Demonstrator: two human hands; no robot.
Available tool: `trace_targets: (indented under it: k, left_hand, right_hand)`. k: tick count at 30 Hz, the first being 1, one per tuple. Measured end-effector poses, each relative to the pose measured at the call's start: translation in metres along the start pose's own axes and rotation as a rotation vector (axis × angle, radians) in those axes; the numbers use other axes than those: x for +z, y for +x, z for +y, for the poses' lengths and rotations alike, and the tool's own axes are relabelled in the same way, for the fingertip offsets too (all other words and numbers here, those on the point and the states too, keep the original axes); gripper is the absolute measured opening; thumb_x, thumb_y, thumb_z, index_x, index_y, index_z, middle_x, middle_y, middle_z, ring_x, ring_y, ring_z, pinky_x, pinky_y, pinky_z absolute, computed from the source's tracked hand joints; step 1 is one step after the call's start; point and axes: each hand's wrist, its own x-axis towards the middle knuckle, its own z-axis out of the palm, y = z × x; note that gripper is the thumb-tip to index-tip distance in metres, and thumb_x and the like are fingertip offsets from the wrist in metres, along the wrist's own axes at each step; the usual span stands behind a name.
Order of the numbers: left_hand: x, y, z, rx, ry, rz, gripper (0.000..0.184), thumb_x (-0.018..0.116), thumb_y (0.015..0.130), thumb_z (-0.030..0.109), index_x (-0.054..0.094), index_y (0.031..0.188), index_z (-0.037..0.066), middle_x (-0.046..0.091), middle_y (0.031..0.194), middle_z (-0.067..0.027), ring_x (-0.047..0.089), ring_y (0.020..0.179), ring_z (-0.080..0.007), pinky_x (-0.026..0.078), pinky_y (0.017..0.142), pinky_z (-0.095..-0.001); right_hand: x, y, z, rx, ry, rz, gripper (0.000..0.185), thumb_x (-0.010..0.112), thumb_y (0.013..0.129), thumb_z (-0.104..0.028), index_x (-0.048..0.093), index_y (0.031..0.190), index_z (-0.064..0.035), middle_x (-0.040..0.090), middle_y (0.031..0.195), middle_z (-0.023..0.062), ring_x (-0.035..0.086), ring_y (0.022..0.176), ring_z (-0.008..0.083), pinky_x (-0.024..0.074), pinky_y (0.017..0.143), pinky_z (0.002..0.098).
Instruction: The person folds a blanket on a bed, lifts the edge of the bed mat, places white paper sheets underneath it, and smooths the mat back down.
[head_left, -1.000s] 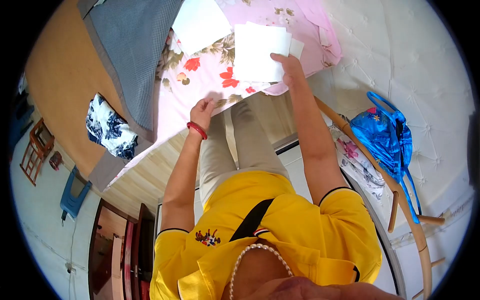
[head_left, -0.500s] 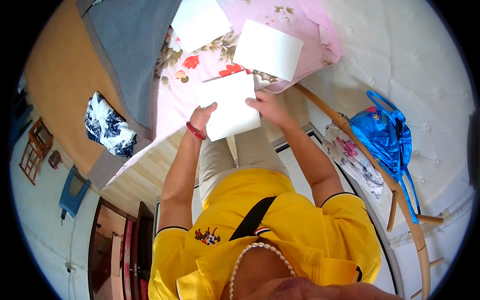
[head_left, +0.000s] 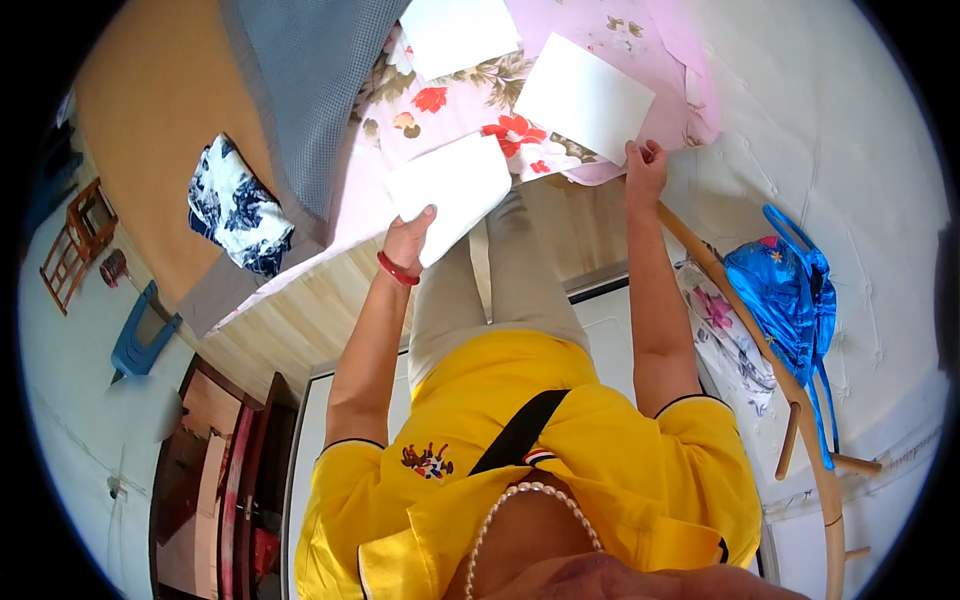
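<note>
The left arm reaches out in front of the body with a small bend, and the left hand (head_left: 407, 238) has its thumb flat on top of a white sheet (head_left: 455, 190), holding it by its near left edge (the other fingers are hidden under it). That sheet sits at a slant, partly in front of the edge of the pink flowery cloth (head_left: 450, 115) and partly over the legs (head_left: 515, 265). A red bracelet (head_left: 398, 270) goes round the left wrist. The right arm goes nearly straight out, and the right hand (head_left: 646, 168) has bent fingers and its thumb at the near right corner of a second white sheet (head_left: 585, 100), which lies on the pink flowery cloth. I cannot tell if the thumb and fingers pinch that corner. A third white sheet (head_left: 460, 38) lies farther away, to the left of the second one, near the grey cover (head_left: 310, 100)
</note>
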Motion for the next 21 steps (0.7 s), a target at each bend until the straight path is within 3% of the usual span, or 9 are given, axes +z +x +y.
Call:
trace_targets:
  k: [7,9,10,12,16,21]
  left_hand:
    - [0.003,-0.006,0.004,-0.011,0.001,0.001,0.037,0.058,0.08,0.009,0.047,0.114,-0.001,0.055,0.107,-0.0085,0.055,0.094,-0.0191,0.045,0.081,-0.032]
    - [-0.002,-0.013,0.005,-0.005,-0.009,0.014,0.037,0.058,0.08,0.008,0.047,0.114,-0.002,0.055,0.107,-0.009,0.055,0.094,-0.0196,0.045,0.082,-0.0322]
    - [-0.009,-0.016,0.002,-0.013,-0.005,0.011,0.038,0.056,0.081,0.008,0.044,0.116,-0.002,0.053,0.11,-0.0096,0.053,0.097,-0.0204,0.044,0.084,-0.0328]
    - [-0.023,-0.022,-0.001,-0.017,-0.004,0.012,0.04,0.054,0.082,0.007,0.042,0.119,-0.002,0.052,0.112,-0.0102,0.052,0.1,-0.0213,0.042,0.087,-0.0335]
    - [-0.051,-0.037,-0.005,-0.019,-0.023,0.051,0.041,0.054,0.082,0.008,0.041,0.119,-0.002,0.051,0.113,-0.0107,0.051,0.101,-0.022,0.041,0.088,-0.0337]
    - [-0.079,-0.054,-0.014,0.019,-0.074,0.147,0.035,0.058,0.08,0.006,0.049,0.112,-0.003,0.056,0.105,-0.0094,0.055,0.093,-0.0198,0.045,0.082,-0.0317]
  right_hand:
    - [0.004,0.002,-0.026,0.195,0.055,-0.026,0.047,0.067,0.071,-0.019,0.046,0.107,0.0046,0.054,0.088,0.0077,0.051,0.075,0.0154,0.0426,0.063,0.0254]
    - [0.001,0.003,-0.036,0.29,0.036,-0.242,0.04,0.067,0.071,-0.016,0.05,0.104,0.0017,0.056,0.086,0.0076,0.052,0.072,0.0151,0.043,0.057,0.0267]
    - [0.001,0.006,-0.032,0.29,0.036,-0.241,0.04,0.067,0.071,-0.016,0.05,0.104,0.0017,0.056,0.086,0.0076,0.052,0.072,0.0151,0.043,0.057,0.0267]
    - [0.006,0.015,-0.02,0.475,0.326,-0.381,0.029,0.064,0.073,-0.011,0.054,0.098,-0.0015,0.058,0.084,0.0067,0.054,0.07,0.014,0.0427,0.053,0.0272]
    - [0.017,-0.021,-0.065,0.427,0.498,-0.415,0.021,0.062,0.074,-0.009,0.056,0.094,-0.0034,0.059,0.084,0.0058,0.055,0.071,0.0131,0.0432,0.054,0.0259]
    - [0.036,-0.086,-0.133,0.291,0.601,-0.721,0.02,0.059,0.076,-0.006,0.056,0.095,-0.0053,0.06,0.085,0.0035,0.056,0.071,0.0121,0.0435,0.056,0.0246]
